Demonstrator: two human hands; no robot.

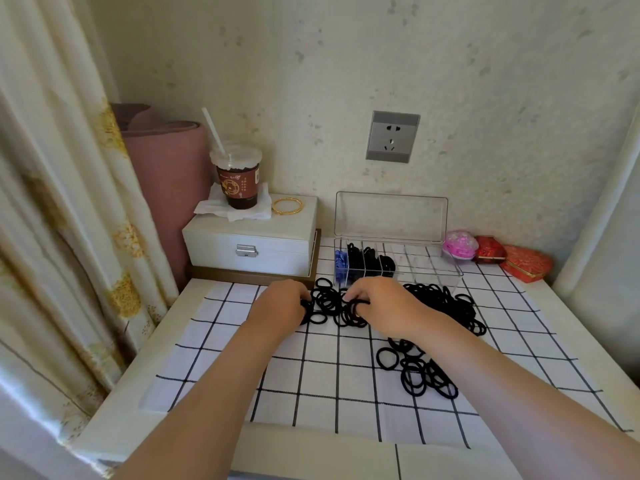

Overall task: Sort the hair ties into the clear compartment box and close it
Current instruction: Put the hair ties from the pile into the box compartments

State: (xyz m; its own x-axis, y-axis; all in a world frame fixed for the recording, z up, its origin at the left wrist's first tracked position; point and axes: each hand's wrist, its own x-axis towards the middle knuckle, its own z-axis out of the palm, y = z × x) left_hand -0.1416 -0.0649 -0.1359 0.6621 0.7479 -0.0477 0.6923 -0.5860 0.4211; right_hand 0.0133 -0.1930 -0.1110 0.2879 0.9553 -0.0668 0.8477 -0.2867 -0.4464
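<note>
Two hands in view, both down in the ties (330, 304). Your left hand (280, 306) has fingers curled onto the left edge of the middle heap, gripping ties, fingertips mostly hidden. Your right hand (377, 304) is curled too, pinching a few ties at the heap's right edge. There are three loose heaps of black ties on the grid cloth (311, 382): one between your hands, one bigger to the right (446, 301), one nearer you (417, 374). They overlap too much to count singly. One clear box (429, 268) sits just behind the heaps, its lid (391, 216) standing open against the wall. Its left end compartment holds blue ties (341, 263), the next few hold black ones (370, 259), and the right-hand compartments look bare. Your right forearm lies across the gap between the right and near heaps and hides part of both. Around it: one white case (249, 244) to the left, carrying one cup (238, 178) with a straw on a napkin and one gold bangle (286, 205). Right of the box are one pink item (459, 245) and two red boxes (490, 250). There is one socket (392, 136) on the wall and a curtain (52, 202) at the far left.
</note>
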